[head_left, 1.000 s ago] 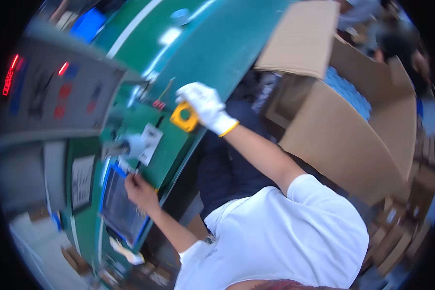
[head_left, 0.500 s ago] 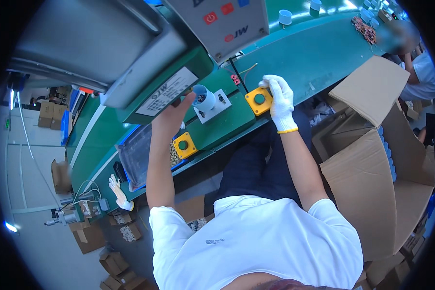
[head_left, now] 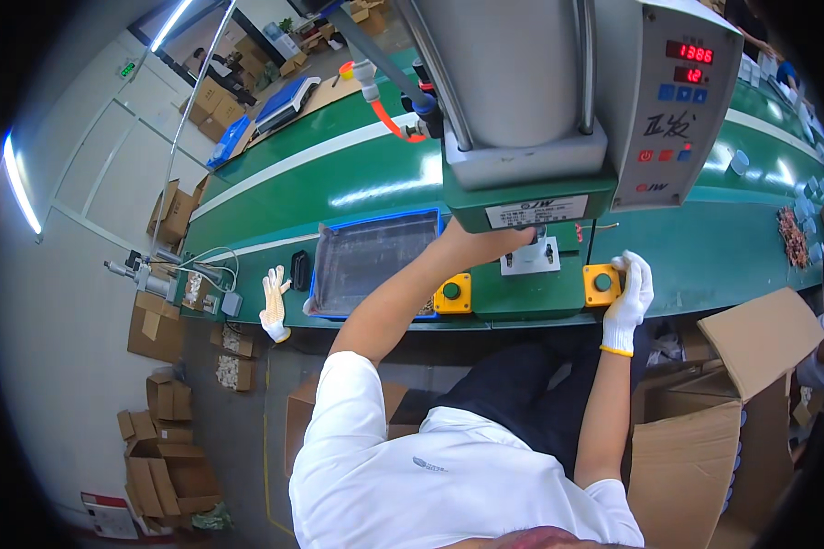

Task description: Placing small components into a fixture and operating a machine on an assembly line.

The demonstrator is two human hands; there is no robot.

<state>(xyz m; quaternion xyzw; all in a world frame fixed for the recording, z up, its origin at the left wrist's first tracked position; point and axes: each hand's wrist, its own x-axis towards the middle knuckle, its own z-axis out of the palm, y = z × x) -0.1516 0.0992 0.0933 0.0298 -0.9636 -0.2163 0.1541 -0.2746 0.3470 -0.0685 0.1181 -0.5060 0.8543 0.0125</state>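
Observation:
My bare left hand (head_left: pixel 508 242) reaches under the green-based press head (head_left: pixel 531 206). Its fingers are mostly hidden there, so what they hold cannot be made out. Just below lies a pale metal fixture plate (head_left: pixel 531 263) with dark slots. On my right hand (head_left: pixel 634 285) is a white knit glove with a yellow cuff. That hand rests against the right side of a yellow button box (head_left: pixel 601 285) with a green button, its fingers loosely bent and not gripping. A second yellow button box (head_left: pixel 452 293) stands left of the plate, near my left forearm.
A blue-rimmed tray (head_left: pixel 375 247) lies left of my arm, with a loose white glove (head_left: pixel 275 297) beyond it. The press's control box (head_left: pixel 673 110) hangs at upper right. An open cardboard box (head_left: pixel 687 457) stands at my right. Copper-coloured parts (head_left: pixel 792 238) lie far right.
My view has turned and shifted left. The light-blue cup seen on the plate is now hidden from sight. My left hand stays at the press, and my right hand remains by its button box.

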